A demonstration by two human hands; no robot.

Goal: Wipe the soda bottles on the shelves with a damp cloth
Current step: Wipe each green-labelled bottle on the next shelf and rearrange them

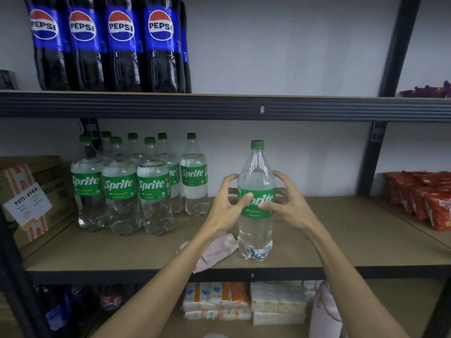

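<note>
1. I've got one Sprite bottle [255,203] dead centre, upright on the wooden shelf [341,240], close to its front edge. Green cap on, clear drink inside.
2. Left hand [227,203] is on the bottle's left side: thumb pressed on the green label, fingers curled round towards the back.
3. Right hand [288,203] mirrors it on the bottle's right side, thumb on the label, fingers bent round the shoulder. So both hands are grasping the bottle; how firmly, I can't tell, there's some blur.
4. Neither hand has the pink cloth [219,250]. It lies crumpled on the shelf just left of the bottle's base, partly hidden under the left forearm.
5. Further left of the bottle, a cluster of other Sprite bottles [122,186] stands upright, well apart from it.
6. Beyond those, still left, a cardboard box [36,191] with a tilted label.
7. Up and left of the bottle, one level higher, a row of Pepsi bottles [102,45].
8. Right of the bottle, past the black upright, red packets [427,198].
9. Below the bottle, stacked small cartons [244,301].
</note>
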